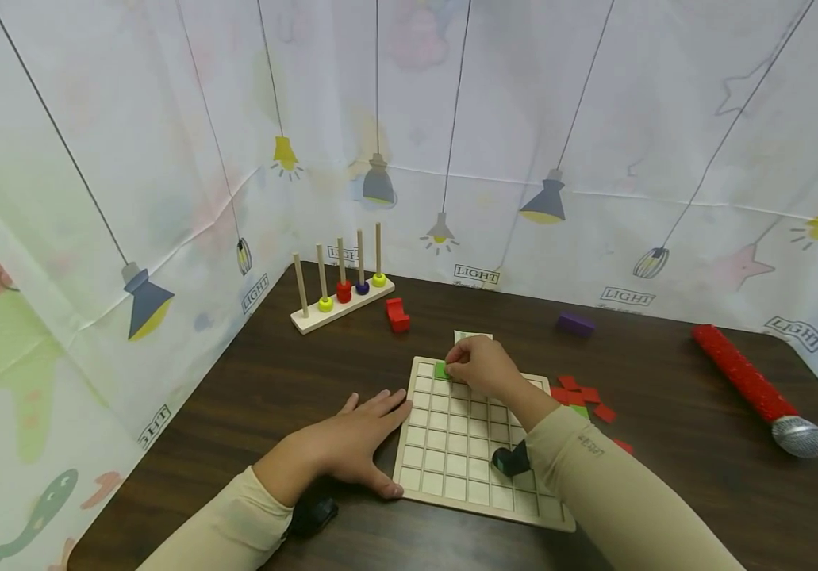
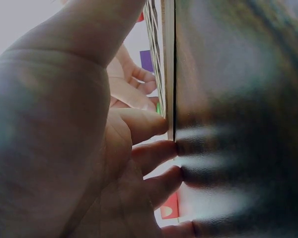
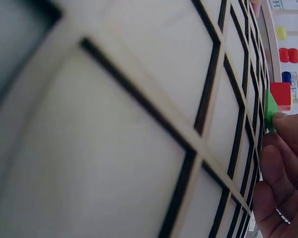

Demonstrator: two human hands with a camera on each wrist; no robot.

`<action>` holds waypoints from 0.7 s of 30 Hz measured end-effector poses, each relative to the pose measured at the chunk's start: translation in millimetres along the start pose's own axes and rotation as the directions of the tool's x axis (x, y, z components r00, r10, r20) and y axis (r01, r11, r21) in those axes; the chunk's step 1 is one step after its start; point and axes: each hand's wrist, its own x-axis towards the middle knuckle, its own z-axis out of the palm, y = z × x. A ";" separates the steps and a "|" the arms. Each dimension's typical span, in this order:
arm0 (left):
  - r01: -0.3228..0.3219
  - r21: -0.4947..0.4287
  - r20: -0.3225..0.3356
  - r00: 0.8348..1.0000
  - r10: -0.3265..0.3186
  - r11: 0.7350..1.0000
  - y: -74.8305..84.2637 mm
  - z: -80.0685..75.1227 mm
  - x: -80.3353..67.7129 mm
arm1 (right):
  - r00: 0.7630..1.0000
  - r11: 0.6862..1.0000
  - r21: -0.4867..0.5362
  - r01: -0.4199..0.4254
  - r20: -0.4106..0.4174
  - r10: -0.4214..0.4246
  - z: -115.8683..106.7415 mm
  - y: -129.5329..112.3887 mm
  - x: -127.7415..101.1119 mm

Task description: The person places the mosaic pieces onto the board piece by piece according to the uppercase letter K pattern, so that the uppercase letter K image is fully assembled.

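head view: right hand [image 1: 483, 366] at the far-left corner of the grid board [image 1: 451, 468], fingers curled down on a green tile [image 1: 440, 370].
step: judged as seating the green tile into a corner cell; tile looks on or just over the board, can't tell if fully flush.
next move: likely needs tile edges squared to the cell lines, then a straight press down and a clean let-go without dragging it.
right grip: fingertips [image 3: 283, 124] pinch the green tile [image 3: 269, 111] at its edge, hand closed around it, not released.
left grip: left hand [image 1: 351, 444] flat on the table [image 1: 237, 396], fingers straight and spread, holds nothing; fingertips [image 2: 156, 124] butt against the board's left edge [image 2: 168, 74], apparently bracing it.
spare tiles: red tiles [image 1: 580, 396] lie loose on the table just right of the board, one green among them.
risk: board could slide if the left hand lifts.
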 end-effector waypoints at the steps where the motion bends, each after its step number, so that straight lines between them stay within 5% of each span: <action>1: 0.001 -0.001 0.001 1.000 -0.001 1.000 0.3 -0.3 -0.1 | 1.000 1.000 -0.002 -0.002 -0.002 0.002 0.0 -0.1 -0.2; 9: -0.004 -0.007 0.000 1.000 0.004 1.000 1.1 -0.2 -0.1 | 0.999 1.000 -0.005 0.030 -0.017 -0.030 -5.5 10.5 -9.6; 15: -0.011 -0.012 0.006 1.000 0.011 1.000 3.0 -0.9 -0.4 | 0.999 0.991 0.125 0.045 -0.024 -0.042 -28.3 26.7 -38.8; 21: -0.010 -0.023 0.005 1.000 0.010 1.000 3.2 -3.3 -3.4 | 0.996 0.983 0.178 -0.049 -0.060 0.060 -60.5 48.6 -77.9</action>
